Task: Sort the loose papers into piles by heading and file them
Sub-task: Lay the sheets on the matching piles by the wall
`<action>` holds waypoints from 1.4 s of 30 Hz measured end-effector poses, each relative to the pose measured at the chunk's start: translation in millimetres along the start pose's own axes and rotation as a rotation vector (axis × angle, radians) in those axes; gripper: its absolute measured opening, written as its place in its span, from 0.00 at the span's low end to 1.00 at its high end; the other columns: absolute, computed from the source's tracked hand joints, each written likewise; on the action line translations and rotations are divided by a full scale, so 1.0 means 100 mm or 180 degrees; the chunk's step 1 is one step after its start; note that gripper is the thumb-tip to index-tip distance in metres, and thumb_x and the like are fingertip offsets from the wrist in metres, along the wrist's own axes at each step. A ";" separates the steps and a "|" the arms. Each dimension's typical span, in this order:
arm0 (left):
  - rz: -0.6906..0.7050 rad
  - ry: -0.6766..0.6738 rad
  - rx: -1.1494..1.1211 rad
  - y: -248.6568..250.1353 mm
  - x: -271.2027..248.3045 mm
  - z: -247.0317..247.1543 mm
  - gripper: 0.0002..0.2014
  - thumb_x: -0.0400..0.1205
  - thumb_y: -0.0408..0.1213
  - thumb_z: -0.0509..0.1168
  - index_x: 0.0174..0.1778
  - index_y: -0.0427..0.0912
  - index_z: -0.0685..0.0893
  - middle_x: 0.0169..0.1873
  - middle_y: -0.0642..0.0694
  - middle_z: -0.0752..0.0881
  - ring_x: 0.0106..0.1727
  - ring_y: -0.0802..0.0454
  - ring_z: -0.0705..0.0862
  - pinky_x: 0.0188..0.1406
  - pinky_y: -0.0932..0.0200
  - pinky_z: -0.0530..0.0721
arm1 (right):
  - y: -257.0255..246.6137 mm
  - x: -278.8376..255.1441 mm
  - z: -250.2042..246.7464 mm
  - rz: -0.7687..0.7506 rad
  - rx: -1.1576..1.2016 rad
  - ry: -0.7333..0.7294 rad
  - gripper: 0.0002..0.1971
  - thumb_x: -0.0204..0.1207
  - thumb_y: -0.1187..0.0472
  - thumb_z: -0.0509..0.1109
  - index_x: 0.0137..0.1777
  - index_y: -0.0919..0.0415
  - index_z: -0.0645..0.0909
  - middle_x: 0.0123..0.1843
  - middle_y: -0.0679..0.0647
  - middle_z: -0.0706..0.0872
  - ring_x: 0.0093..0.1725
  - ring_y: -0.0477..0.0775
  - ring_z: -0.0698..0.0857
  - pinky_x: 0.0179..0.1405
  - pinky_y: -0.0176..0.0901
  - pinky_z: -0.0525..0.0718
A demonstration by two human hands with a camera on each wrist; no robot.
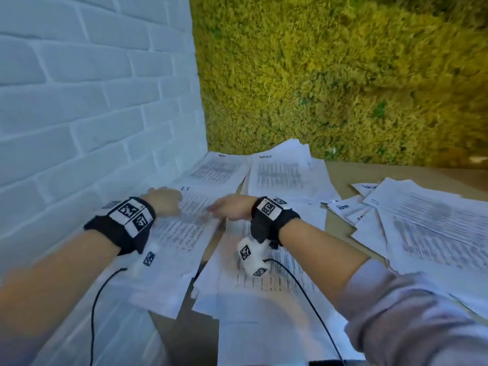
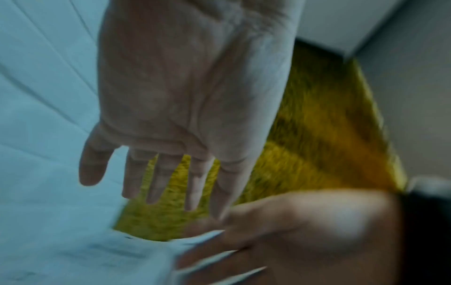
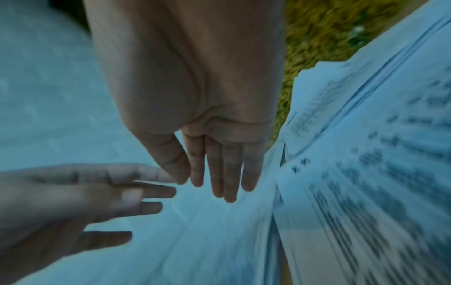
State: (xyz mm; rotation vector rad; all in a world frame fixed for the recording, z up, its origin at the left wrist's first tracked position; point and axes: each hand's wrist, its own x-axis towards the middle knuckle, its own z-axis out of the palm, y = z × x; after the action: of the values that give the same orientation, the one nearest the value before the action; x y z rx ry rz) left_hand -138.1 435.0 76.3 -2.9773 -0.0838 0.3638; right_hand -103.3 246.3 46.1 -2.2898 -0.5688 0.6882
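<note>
White painted brick wall (image 1: 79, 101) is standing on the left, yellow-green moss backdrop (image 1: 343, 75) running behind the brown surface (image 1: 340, 178). Loose white printed paper sheets (image 1: 427, 217) are lying scattered on the right, with sorted piles (image 1: 285, 175) sitting at the back. Left hand (image 1: 163, 200) is hovering with fingers spread and straight over the near-left white printed pile (image 1: 182, 233), holding nothing. Right hand (image 1: 233, 207) is reaching across to that pile, fingers straight and together; whether they're touching it is unclear.

Paper piles (image 1: 286, 175) lie along the table (image 1: 340, 178) beside the left brick wall (image 1: 92, 101), loose sheets (image 1: 427, 223) heaped right.
</note>
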 end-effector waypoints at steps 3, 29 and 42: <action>0.0793 0.0340 -0.1544 0.77 -0.08 -0.55 0.17 0.84 0.43 0.64 0.69 0.47 0.77 0.72 0.46 0.74 0.69 0.47 0.75 0.61 0.57 0.72 | 0.27 -0.27 -0.45 -0.0165 0.1120 0.0604 0.17 0.85 0.58 0.64 0.72 0.57 0.77 0.66 0.56 0.84 0.62 0.54 0.84 0.62 0.49 0.80; 0.2065 -0.1378 -0.1825 4.04 0.28 -0.01 0.28 0.84 0.57 0.57 0.78 0.46 0.70 0.77 0.52 0.70 0.76 0.52 0.70 0.76 0.58 0.67 | 3.13 -2.30 -1.87 0.2556 -0.2390 0.1246 0.15 0.84 0.68 0.59 0.67 0.67 0.80 0.57 0.62 0.86 0.54 0.61 0.86 0.46 0.45 0.81; 0.1020 0.0395 -0.4876 2.65 0.45 -0.38 0.11 0.80 0.26 0.64 0.56 0.37 0.85 0.49 0.36 0.89 0.39 0.43 0.85 0.40 0.51 0.84 | 1.57 -1.76 -1.59 0.0035 0.0538 0.1681 0.24 0.80 0.48 0.70 0.75 0.50 0.77 0.76 0.48 0.76 0.73 0.49 0.75 0.60 0.37 0.75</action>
State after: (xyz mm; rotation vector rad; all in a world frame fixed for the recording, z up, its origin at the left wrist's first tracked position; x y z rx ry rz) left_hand -75.0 171.3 63.4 -4.5439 0.2607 0.1265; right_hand -109.3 -34.7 92.1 -2.1901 -0.2362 0.1109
